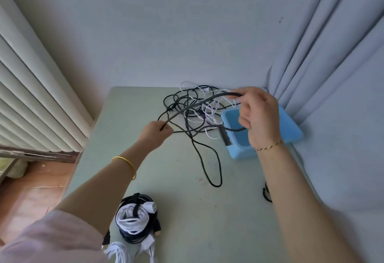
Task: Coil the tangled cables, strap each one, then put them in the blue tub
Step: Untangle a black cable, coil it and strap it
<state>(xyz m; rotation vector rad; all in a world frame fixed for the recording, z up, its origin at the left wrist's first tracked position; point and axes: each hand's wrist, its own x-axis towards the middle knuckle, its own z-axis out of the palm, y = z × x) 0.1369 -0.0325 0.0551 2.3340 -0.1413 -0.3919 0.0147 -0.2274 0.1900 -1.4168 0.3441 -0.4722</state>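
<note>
My left grip (159, 133) pinches the black cable (193, 105); my right grip (258, 115) curls round it above the tub (291, 129).

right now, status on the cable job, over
Left hand pinches black cable, right hand holds its loop. Tangle lies on table behind. Strapped coils at near edge, not yet in blue tub.

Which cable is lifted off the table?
The thick black cable, stretched in an arc between the left hand and the right hand. The thinner black and white cables lie tangled on the table; the strapped coils rest near its front edge.
</note>
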